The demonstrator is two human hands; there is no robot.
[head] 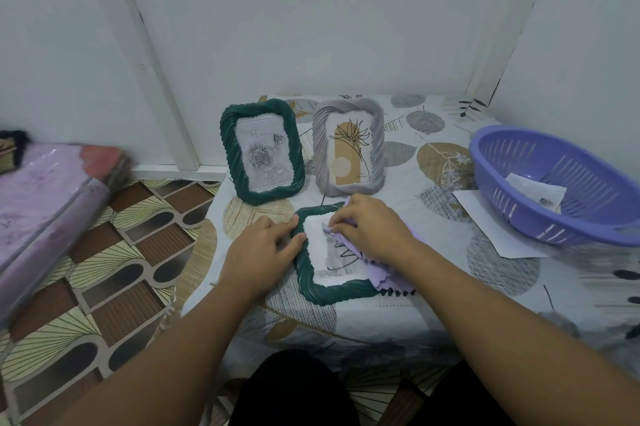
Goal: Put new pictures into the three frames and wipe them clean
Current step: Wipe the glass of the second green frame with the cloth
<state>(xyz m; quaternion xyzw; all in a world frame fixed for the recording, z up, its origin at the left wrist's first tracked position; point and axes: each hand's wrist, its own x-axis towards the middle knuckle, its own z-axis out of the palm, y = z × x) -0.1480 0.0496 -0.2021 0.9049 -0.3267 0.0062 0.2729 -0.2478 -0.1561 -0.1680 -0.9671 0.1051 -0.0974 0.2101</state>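
Right hand [372,230] presses lilac cloth [388,273] on flat green frame [308,282]; left hand [261,242] steadies it

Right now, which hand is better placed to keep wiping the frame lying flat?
The right hand: it already holds the lilac cloth on the flat green frame. The left hand rests on the frame's left edge, steadying it.

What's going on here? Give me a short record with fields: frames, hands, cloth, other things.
standing frames: dark green frame and grey frame, upright, side by side
flat frame: second green frame, lying on the table
left hand: steadies the flat frame's left edge
right hand: presses a lilac cloth on its glass
other: purple basket holding paper, resting on a white sheet
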